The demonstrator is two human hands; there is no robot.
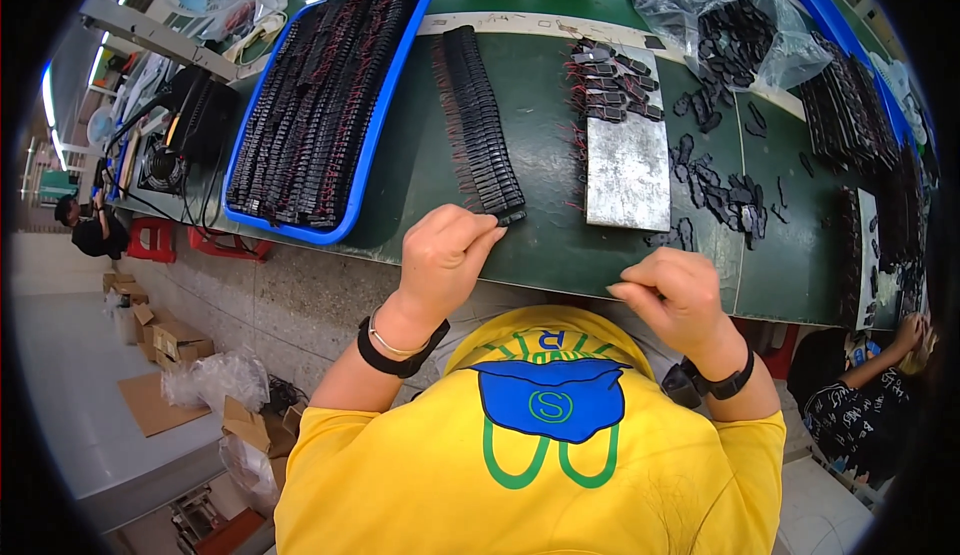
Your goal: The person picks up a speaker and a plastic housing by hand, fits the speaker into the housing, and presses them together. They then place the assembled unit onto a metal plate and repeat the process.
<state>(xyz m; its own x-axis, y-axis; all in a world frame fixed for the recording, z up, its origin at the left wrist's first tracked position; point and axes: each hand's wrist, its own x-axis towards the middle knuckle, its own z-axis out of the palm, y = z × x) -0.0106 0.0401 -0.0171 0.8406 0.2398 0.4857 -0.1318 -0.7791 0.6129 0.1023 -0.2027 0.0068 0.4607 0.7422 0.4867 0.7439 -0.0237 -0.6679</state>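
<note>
My left hand [445,255] is closed in a pinch at the table's near edge. At its fingertips is a small black part [512,219], lying at the near end of a long row of like black parts with thin red wires [480,120]. To the right, my right hand [680,295] hovers over the table edge with thumb and forefinger together; whatever they may hold cannot be made out. Beyond it lies a silvery metal plate [628,180], with several black parts with red wires [612,85] on its far portion.
A blue tray [355,210] packed with wired black parts stands at left. Loose black pieces [715,190] lie scattered right of the plate, below a clear plastic bag [690,0]. Stacked dark parts [845,105] stand farther right. A co-worker [860,395] sits at the right; another person [95,230] is far left.
</note>
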